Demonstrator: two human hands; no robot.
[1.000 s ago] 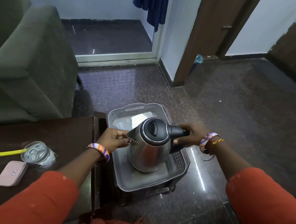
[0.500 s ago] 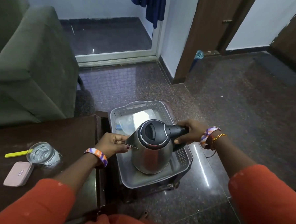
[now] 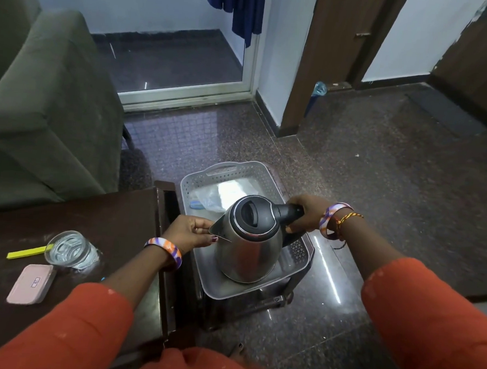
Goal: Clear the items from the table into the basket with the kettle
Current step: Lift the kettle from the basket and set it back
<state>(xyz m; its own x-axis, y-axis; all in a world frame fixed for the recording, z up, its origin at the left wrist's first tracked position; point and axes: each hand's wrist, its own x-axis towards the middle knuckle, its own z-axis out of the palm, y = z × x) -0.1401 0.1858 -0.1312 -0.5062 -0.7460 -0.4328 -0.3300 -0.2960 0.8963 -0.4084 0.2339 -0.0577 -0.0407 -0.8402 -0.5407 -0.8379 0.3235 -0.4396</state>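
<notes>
A steel kettle [image 3: 248, 252] with a black lid stands upright in the near half of a grey perforated basket [image 3: 237, 170] on a low stand beside the dark table [image 3: 116, 220]. My right hand [image 3: 305, 215] grips its black handle. My left hand [image 3: 190, 232] pinches the spout. Behind the kettle, a clear plastic bag [image 3: 210, 199] and a small blue item [image 3: 197, 204] lie in the basket. On the table's left part sit a glass tumbler [image 3: 69, 250], a yellow strip [image 3: 25, 253] and a pink case [image 3: 31, 283].
A green sofa [image 3: 43, 103] stands behind the table at left. Dark polished floor [image 3: 379, 163] spreads to the right of the basket. A glass door [image 3: 173, 53] and wooden door frames [image 3: 313, 61] line the far wall, with a blue bottle [image 3: 319, 88] on the floor.
The kettle has sunk a little lower into the basket. Both hands stay on it, the view has tilted slightly.
</notes>
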